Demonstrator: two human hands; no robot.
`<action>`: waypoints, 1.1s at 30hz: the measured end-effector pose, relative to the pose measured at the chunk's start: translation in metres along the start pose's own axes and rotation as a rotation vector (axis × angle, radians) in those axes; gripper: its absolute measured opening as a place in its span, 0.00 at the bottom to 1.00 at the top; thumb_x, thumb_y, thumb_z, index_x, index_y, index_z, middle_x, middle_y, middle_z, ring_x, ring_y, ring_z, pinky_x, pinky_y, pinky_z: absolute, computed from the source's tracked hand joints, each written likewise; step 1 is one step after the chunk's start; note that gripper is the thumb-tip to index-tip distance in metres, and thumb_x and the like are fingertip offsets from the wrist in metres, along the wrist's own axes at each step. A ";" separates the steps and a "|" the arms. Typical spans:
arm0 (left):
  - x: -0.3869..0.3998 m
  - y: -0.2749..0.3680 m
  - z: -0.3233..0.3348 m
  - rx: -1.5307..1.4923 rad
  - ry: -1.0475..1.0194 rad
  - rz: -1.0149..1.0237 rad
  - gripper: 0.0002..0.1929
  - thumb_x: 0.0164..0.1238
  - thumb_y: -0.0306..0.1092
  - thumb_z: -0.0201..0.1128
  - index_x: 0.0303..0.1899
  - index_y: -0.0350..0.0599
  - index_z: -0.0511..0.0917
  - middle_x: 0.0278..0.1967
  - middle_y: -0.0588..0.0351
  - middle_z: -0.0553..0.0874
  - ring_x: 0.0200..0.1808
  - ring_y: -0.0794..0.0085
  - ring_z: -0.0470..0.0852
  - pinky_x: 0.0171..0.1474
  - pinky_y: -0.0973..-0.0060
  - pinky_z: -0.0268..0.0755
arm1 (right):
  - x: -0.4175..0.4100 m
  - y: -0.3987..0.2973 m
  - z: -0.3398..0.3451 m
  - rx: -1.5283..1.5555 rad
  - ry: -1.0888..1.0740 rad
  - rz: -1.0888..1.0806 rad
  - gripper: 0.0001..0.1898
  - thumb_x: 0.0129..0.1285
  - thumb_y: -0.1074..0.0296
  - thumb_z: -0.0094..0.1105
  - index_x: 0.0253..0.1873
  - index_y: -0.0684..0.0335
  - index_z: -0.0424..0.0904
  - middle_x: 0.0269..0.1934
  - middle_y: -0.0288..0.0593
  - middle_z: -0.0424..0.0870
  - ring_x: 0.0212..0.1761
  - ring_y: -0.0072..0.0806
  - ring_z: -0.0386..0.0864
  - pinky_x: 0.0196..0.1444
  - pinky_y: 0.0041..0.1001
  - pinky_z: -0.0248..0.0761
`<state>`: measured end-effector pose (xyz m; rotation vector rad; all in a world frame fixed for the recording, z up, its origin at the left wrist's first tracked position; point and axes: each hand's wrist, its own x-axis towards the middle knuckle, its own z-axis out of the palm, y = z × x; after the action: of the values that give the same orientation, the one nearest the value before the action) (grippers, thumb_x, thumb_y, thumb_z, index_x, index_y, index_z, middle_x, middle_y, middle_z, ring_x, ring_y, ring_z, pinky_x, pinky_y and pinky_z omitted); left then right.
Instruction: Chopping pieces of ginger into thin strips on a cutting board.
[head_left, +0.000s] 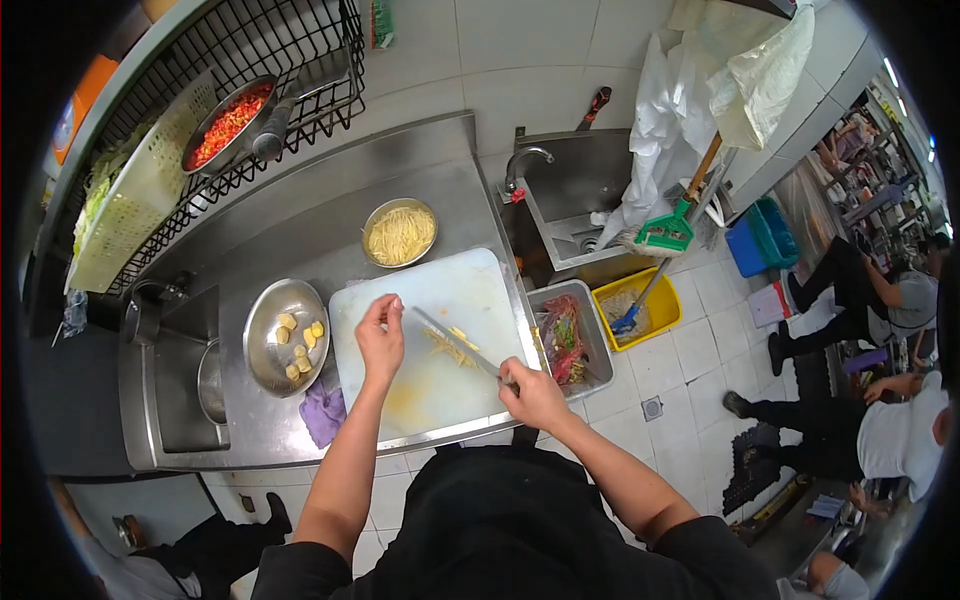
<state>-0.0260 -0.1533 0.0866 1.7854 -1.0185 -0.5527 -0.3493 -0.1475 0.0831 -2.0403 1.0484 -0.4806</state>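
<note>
My right hand (532, 394) grips the handle of a kitchen knife (465, 351), its blade slanting up and left over the white cutting board (480, 285). My left hand (380, 337) is raised over the board's left part, thumb and fingertips drawn together close to the blade's tip; nothing shows between them. Pale yellow shreds, apparently ginger (447, 346), lie on the board under and beside the blade. Behind the board stands a metal bowl (367, 244) of similar shreds. Left of it, a larger steel bowl (259, 330) holds several peeled yellow chunks (301, 351).
A purple cloth (324, 414) lies by the board's left corner. Sinks flank the steel counter (262, 217). Grey (596, 379) and yellow bins (664, 300) stand on the right. Overhead left, a wire rack (300, 45) bears a pan of chopped red peppers (229, 127). Other people are nearby.
</note>
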 end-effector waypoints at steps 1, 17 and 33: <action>-0.001 -0.020 0.002 0.028 -0.054 -0.030 0.16 0.91 0.38 0.66 0.65 0.37 0.90 0.60 0.39 0.95 0.63 0.47 0.93 0.73 0.56 0.81 | 0.007 -0.006 0.000 0.141 -0.018 0.086 0.15 0.77 0.67 0.68 0.63 0.61 0.79 0.39 0.57 0.91 0.38 0.61 0.90 0.43 0.53 0.84; -0.061 -0.049 0.070 0.543 -0.230 0.264 0.40 0.91 0.56 0.59 0.88 0.32 0.66 0.89 0.28 0.65 0.93 0.36 0.59 0.94 0.45 0.48 | -0.094 0.039 0.041 0.922 0.054 0.586 0.11 0.90 0.64 0.64 0.66 0.61 0.79 0.33 0.41 0.90 0.24 0.23 0.83 0.27 0.27 0.76; 0.024 0.006 0.085 0.100 0.115 0.294 0.25 0.97 0.34 0.50 0.83 0.28 0.72 0.84 0.28 0.73 0.89 0.33 0.67 0.91 0.46 0.58 | 0.078 -0.041 0.060 0.824 -0.063 0.323 0.11 0.91 0.65 0.60 0.67 0.63 0.79 0.30 0.35 0.85 0.23 0.21 0.80 0.28 0.26 0.73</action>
<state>-0.0781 -0.2184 0.0580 1.6921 -1.2178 -0.2178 -0.2447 -0.1676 0.0762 -1.1331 0.9102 -0.5542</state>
